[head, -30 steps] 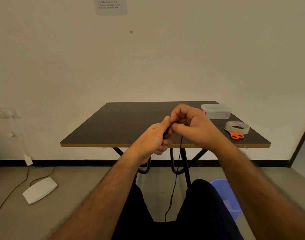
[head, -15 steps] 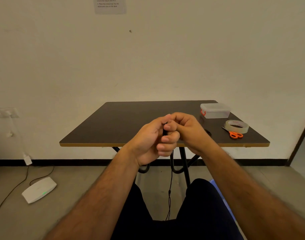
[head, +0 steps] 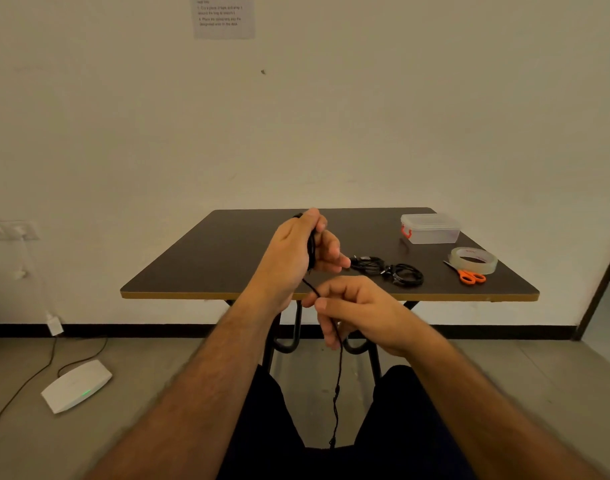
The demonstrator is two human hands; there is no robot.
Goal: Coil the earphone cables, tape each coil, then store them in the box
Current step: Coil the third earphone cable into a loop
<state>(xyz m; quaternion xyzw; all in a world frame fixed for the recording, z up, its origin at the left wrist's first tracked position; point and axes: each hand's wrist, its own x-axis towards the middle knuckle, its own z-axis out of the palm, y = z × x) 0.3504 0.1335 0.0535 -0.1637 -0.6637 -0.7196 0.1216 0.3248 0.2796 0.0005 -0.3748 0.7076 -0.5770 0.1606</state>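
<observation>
Earphone cable (head: pixel 338 382), black and thin, was the one in play in the head view: its wound part sat in the left hand (head: pixel 296 252), raised over the near middle of the table (head: pixel 199 268), fingers curled round the loops and thumb on top. From there the cable ran down and to the right into the right hand (head: pixel 357 311), lower, just in front of the table's near edge. That hand pinched the strand between thumb and forefinger, the other fingers curled loosely beneath. Below the right hand the loose end hung straight down between the person's knees, reaching the dark trousers.

On the tabletop, right of the left hand, lay two coiled cables (head: pixel 388 270), black, side by side and touching, well apart from the box (head: pixel 430 228). That box, clear plastic with a red clip on its left end, stood at the far right corner with its lid on. Nearer, at the right edge, the tape roll (head: pixel 473 259) lay flat, and the orange-handled scissors (head: pixel 468 274) rested just beside it, blades pointing left and partly under the roll.

Down on the floor to the left sat a white router (head: pixel 76 386) showing a green light, a cord trailing away from it toward the wall. A printed sheet (head: pixel 223 15) hung high on the wall, its text too small to read.
</observation>
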